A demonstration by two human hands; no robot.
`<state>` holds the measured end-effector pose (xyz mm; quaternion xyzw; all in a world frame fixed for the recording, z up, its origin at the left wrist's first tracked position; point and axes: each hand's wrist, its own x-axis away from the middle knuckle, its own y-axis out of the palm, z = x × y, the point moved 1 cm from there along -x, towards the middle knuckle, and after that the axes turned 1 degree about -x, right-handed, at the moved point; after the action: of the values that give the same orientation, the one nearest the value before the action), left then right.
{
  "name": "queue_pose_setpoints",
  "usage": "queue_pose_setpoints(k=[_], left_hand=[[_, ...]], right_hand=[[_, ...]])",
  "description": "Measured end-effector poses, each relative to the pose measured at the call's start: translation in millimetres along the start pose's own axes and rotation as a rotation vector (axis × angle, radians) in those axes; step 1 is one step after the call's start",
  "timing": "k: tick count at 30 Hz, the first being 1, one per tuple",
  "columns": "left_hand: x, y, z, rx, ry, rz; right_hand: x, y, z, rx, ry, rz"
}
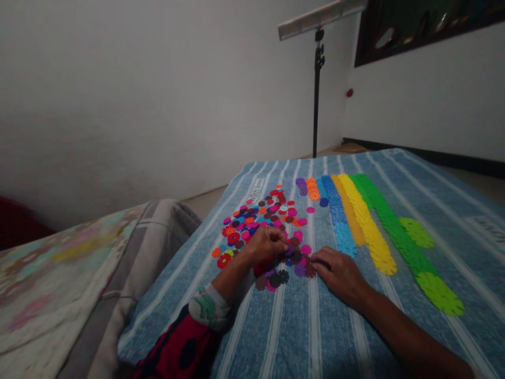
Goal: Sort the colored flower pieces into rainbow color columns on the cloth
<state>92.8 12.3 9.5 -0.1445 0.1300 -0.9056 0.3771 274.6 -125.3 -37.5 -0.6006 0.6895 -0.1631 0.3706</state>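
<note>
Much bare room is left on the blue striped cloth (300, 326) below the mixed pile of flower-shaped plastic discs (256, 216). Left of the pile, the cloth's edge is met by a grey folded blanket (158, 231). Long green and yellow disc rows (369, 226) are laid right of it. The left hand (266, 245) is curled on the pile's near edge; whether a disc is pinched cannot be told. The right hand (339, 271) is laid flat and loose just right of the pile.

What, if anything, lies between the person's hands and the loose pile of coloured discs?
Nothing visible. The left hand rests on the pile of discs at its near edge, and the right hand lies flat with fingertips at the discs.
</note>
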Motion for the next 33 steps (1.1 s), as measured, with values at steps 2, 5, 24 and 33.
queue_pose_setpoints(k=[2, 5, 24, 33], left_hand=[[9, 12.1, -3, 0.013, -0.025, -0.042], [18, 27.0, -7, 0.026, -0.032, -0.074], [28, 42.2, 3, -0.563, 0.142, -0.119], [34, 44.6, 0, -0.396, 0.107, -0.087]], right_hand=[[0, -1, -1, 0.003, 0.002, -0.001], [1, -3, -2, 0.007, 0.0, -0.002], [0, 0, 2, 0.001, 0.004, 0.002], [-2, 2, -2, -0.009, 0.031, -0.006]])
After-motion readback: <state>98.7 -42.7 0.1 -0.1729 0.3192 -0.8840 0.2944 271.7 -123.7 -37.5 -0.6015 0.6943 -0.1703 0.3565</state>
